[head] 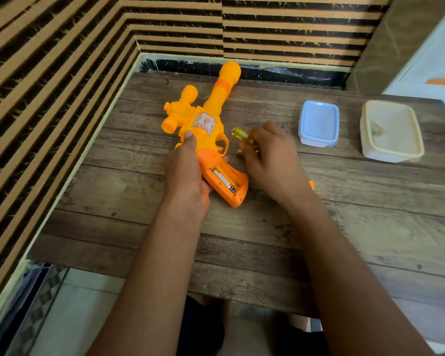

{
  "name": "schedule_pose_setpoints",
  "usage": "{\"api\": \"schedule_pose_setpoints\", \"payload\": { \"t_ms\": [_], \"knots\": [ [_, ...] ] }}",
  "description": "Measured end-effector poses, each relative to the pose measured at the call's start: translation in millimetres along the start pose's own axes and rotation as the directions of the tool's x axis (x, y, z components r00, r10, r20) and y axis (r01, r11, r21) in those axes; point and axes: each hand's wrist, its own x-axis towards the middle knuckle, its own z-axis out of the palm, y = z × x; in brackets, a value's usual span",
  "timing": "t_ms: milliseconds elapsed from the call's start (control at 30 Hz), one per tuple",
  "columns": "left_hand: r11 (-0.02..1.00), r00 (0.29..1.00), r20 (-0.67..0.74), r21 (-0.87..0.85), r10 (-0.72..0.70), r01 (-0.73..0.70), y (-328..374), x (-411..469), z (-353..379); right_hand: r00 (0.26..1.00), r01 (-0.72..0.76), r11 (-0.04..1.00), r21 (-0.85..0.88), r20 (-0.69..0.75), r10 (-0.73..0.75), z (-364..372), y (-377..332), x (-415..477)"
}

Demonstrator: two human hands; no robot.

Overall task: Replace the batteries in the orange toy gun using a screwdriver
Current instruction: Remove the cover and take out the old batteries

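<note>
on wooden table (267,240), left of centre: orange toy gun (206,119) lying flat, grip compartment open, one battery (224,179) inside. clasped at the grip by left hand (185,173). right hand (272,160) blurred over yellow screwdriver (242,134); grasp impossible to tell. further right: blue container (316,142), cream container (385,155), well apart from gun. small orange piece (311,185) part-hidden behind right wrist.

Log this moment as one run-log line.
left hand: grips toy gun | compartment: open, one battery inside | right hand: at screwdriver, grip unclear, blurred
</note>
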Motion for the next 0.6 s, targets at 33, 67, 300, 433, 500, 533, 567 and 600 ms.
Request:
{"api": "schedule_pose_setpoints", "payload": {
  "t_ms": [33,67,300,433,500,533,567,600],
  "knots": [
    [1.000,1.000,0.001,0.003,0.002,-0.002,0.1,-0.7,-0.1,0.999,-0.009,0.999,0.042,-0.039,0.010,-3.5,-2.7,0.0],
    [1.000,1.000,0.002,0.008,0.005,-0.005,-0.2,-0.7,-0.4,0.997,-0.020,0.997,0.079,-0.073,0.026,-7.3,-6.0,-0.9],
    [1.000,1.000,0.004,0.000,0.003,-0.003,1.1,-0.6,-0.3,0.979,-0.028,0.991,0.133,-0.195,0.054,-15.2,-11.7,-5.7],
    [1.000,1.000,0.005,0.009,-0.002,0.002,2.7,-2.0,0.0,0.969,-0.008,0.963,0.268,-0.235,0.073,-22.4,-15.1,-8.3],
    [1.000,1.000,0.007,0.016,0.001,-0.001,3.0,-2.6,-0.2,0.962,-0.036,0.920,0.390,-0.237,0.138,-24.8,-17.3,-10.1],
    [1.000,1.000,0.010,0.018,0.002,-0.002,2.9,-3.1,-0.2,0.958,-0.045,0.884,0.465,-0.232,0.171,-25.9,-18.5,-11.3],
    [1.000,1.000,0.013,0.019,0.005,-0.005,3.1,-4.0,0.2,0.954,-0.047,0.845,0.533,-0.227,0.197,-26.9,-19.9,-12.4],
    [1.000,1.000,0.014,0.019,0.008,-0.008,3.2,-4.4,0.3,0.952,-0.049,0.810,0.585,-0.219,0.216,-28.0,-21.3,-13.6]
  ]
}}
